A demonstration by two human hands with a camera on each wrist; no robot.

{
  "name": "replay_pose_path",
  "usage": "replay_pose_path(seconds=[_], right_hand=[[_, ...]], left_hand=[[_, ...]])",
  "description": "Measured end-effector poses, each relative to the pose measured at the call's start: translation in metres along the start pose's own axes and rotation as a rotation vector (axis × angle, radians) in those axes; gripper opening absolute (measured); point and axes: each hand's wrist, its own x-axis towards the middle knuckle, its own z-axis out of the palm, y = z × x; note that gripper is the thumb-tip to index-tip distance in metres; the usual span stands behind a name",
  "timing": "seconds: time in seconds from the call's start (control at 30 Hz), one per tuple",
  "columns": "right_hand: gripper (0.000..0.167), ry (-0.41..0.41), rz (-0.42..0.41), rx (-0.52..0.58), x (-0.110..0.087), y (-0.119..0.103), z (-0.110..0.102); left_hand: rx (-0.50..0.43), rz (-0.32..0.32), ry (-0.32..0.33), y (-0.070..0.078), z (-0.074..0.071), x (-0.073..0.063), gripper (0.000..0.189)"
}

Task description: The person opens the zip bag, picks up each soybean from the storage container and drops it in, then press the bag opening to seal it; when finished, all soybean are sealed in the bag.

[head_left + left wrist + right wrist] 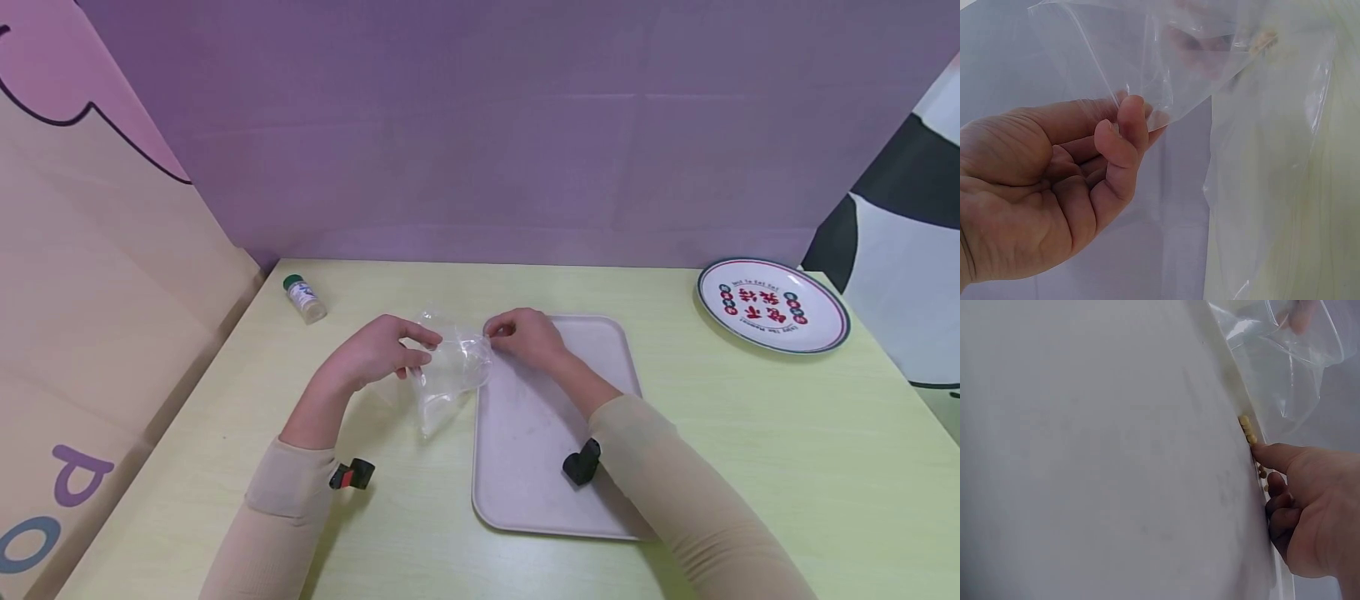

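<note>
A clear plastic bag (450,367) hangs crumpled between the two hands, over the tray's left edge. My left hand (386,350) holds it from the left; in the left wrist view the bag's film (1166,69) lies between the fingertips (1132,115). My right hand (525,337) is at the bag's right side, above the upper left of the tray (528,450). Its thumb and fingers pinch a short row of small yellowish, bead-like pieces (1247,430), partly hidden by the thumb.
A small clear bottle (305,300) with a green cap and a label is at the table's back left. An oval white plate (772,306) with red characters and a dark rim sits at the back right. A purple backdrop (480,133) rises behind the table.
</note>
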Motion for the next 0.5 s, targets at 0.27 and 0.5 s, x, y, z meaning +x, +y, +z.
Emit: replay_pose_path(seconds=[0.27, 0.5], right_hand=[[0.01, -0.007, 0.026, -0.068, -0.0006, -0.0054, 0.0017], [0.011, -0.002, 0.04, -0.038, -0.0013, -0.0069, 0.0004]], left_hand=[[-0.003, 0.003, 0.001, -0.0023, 0.0005, 0.001, 0.034], [-0.004, -0.002, -0.001, 0.0001, -0.0005, -0.0003, 0.035]])
